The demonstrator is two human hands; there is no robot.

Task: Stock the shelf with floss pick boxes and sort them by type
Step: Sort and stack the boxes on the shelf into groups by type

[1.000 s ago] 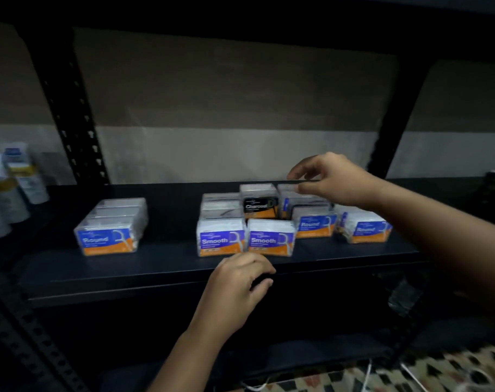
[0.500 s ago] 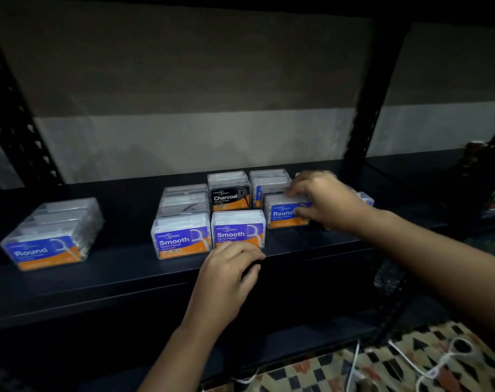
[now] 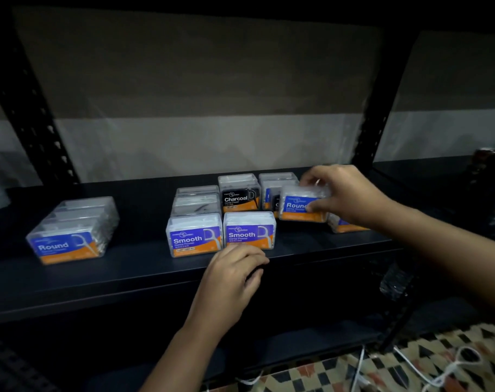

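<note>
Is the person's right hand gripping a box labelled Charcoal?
No, the right hand grips a Round floss pick box; the Charcoal box stands untouched beside it.

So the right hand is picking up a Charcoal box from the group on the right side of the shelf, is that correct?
Not quite. In the head view the box gripped by the right hand is labelled Round, not Charcoal. The rest holds: it is at the right-hand group on the shelf.

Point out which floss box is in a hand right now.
The Round box on the right: the right hand pinches it, tilted. The other boxes sit on the shelf unheld.
</note>
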